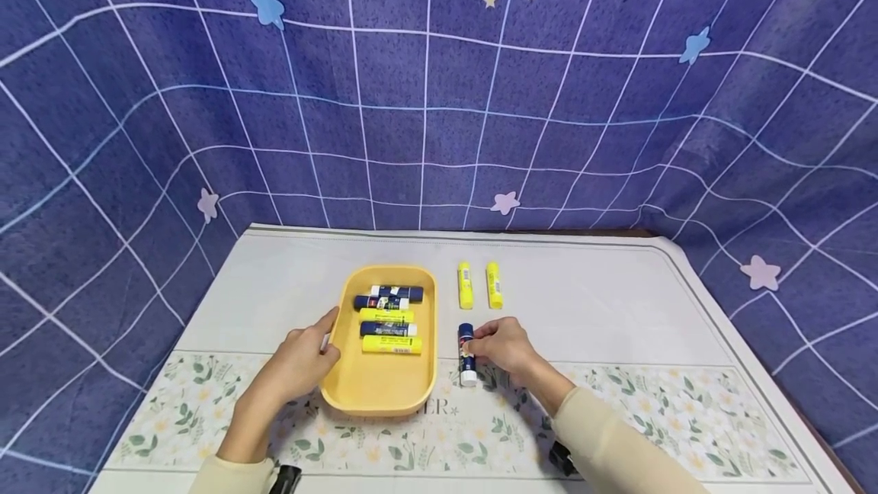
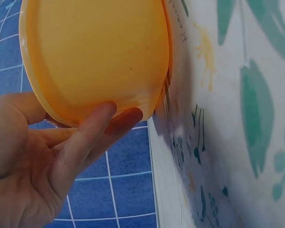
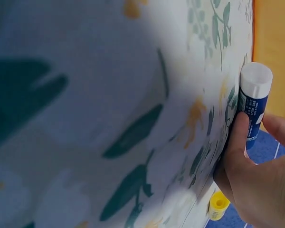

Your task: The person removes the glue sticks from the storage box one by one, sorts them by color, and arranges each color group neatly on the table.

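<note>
Right hand pinching a blue glue stick beside the yellow tray

The right hand is nearly closed, thumb and fingers pinching the blue glue stick midway along its length, white end toward the person. Whether the stick bears on the table or is slightly raised cannot be determined from these angles. The left hand is partly closed at the left side of the yellow tray, thumb at the rim, fingers against the outer wall. The tray rests just left of the held stick. Inside, five sticks lie crosswise: three blue, two yellow. Beyond the right hand, two yellow glue sticks lie side by side, apart. A blue checked cloth hangs behind.
</note>
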Demonstrator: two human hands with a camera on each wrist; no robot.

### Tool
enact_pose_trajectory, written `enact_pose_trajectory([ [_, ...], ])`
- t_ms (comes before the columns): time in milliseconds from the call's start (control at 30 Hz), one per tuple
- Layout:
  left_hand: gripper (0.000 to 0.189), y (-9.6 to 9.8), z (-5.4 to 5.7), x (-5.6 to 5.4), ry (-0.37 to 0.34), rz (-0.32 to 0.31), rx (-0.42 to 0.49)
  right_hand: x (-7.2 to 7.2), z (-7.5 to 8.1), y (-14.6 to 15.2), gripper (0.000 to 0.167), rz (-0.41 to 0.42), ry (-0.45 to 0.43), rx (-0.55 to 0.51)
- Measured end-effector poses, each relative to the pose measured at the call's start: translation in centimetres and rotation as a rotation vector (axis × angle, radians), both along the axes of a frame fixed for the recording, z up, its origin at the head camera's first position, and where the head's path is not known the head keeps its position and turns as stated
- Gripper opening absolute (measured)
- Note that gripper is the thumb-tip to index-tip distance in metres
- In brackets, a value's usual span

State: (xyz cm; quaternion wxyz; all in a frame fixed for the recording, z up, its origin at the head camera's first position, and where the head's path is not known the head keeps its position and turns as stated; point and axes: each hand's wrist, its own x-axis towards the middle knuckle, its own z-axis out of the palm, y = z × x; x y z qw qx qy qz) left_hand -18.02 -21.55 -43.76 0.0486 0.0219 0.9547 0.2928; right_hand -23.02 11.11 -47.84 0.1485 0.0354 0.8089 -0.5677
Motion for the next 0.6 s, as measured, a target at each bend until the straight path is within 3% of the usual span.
enact_pose_trajectory([
  [333, 0.070, 0.04, 0.05, 0.11, 0.006, 0.004, -0.009, 0.17, 0.30, -0.10, 0.028, 0.025, 0.004, 0.044],
  [600, 0.070, 0.04, -0.02, 0.09, 0.010, 0.003, -0.009, -0.17, 0.44, 0.05, 0.031, 0.038, 0.053, 0.179],
])
